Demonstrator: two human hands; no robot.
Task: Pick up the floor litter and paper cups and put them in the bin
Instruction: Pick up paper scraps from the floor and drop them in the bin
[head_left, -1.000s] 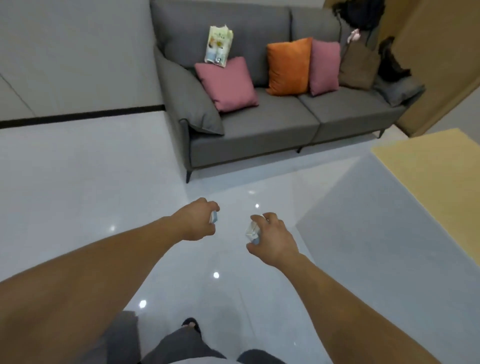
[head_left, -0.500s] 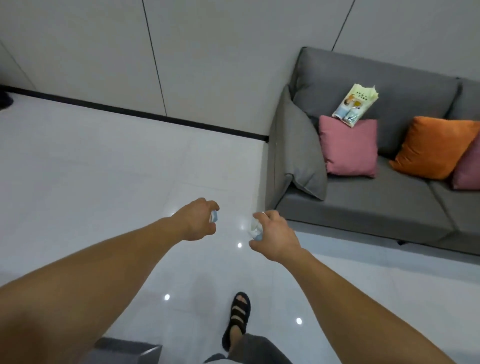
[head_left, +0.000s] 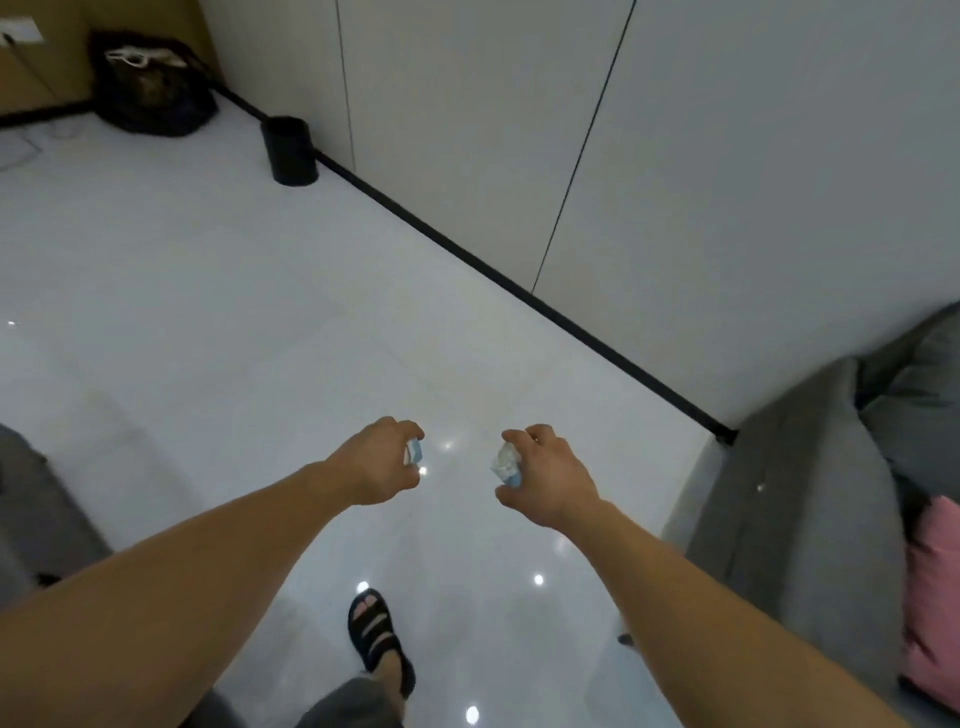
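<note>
At the bottom centre of the frame a foot in a black sandal stands on the glossy white floor, with a grey trouser leg just below it. Both bare forearms reach up from the lower corners towards the middle of the frame.

The left hand is curled around a small white-and-blue scrap, pinched between thumb and fingers, with only its edge showing. The right hand, just right of centre, grips a crumpled wad of white and blue litter that sticks out on the side facing the other hand. The two hands are near each other but apart, both held above the floor.

At the right edge sits the arm of a grey sofa, with a pink cushion at the lower right. A black skirting strip runs diagonally along the foot of the pale panelled wall.

Far off in the upper left, a black cylindrical bin stands upright on the floor just beside that wall, well apart from the hands. Beyond it, in the corner, a black bag slumps against a wooden panel.
</note>
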